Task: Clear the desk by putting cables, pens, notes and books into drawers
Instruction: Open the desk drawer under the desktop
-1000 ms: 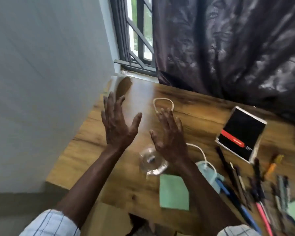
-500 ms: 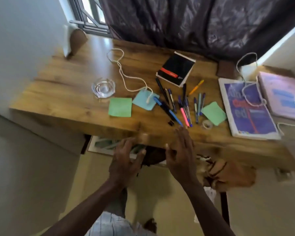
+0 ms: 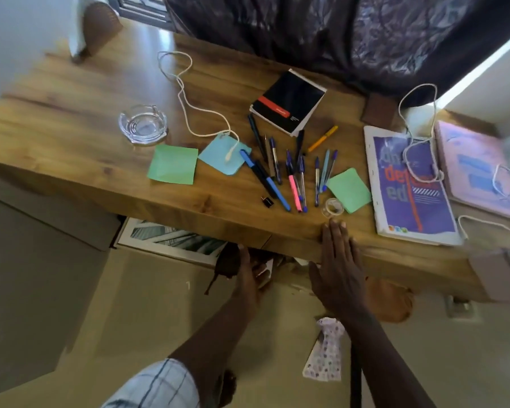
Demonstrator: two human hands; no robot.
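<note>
A wooden desk point(image 3: 71, 119) carries several pens point(image 3: 292, 172), a black notebook point(image 3: 289, 103), two green notes point(image 3: 172, 164) point(image 3: 349, 189) and a blue note point(image 3: 221, 154). One white cable point(image 3: 186, 110) snakes across the middle; another white cable point(image 3: 418, 160) lies over a purple book point(image 3: 409, 198), beside a pink book point(image 3: 474, 169). My right hand point(image 3: 337, 266) lies flat with straight fingers on the desk's front edge, just below a tape roll point(image 3: 332, 207). My left hand point(image 3: 247, 275) reaches under the desk front, fingers hidden there.
A glass ashtray point(image 3: 143, 123) stands left of the notes. A small black clip point(image 3: 267, 201) lies near the pens. A dark curtain point(image 3: 336, 33) hangs behind the desk. Under the desk are a framed picture point(image 3: 171, 240), a patterned cloth point(image 3: 325, 354) and a brown object point(image 3: 392, 301).
The view has pulled back from the desk's far left corner to its front. Both hands dropped from above the ashtray to the front edge; the left has gone beneath it.
</note>
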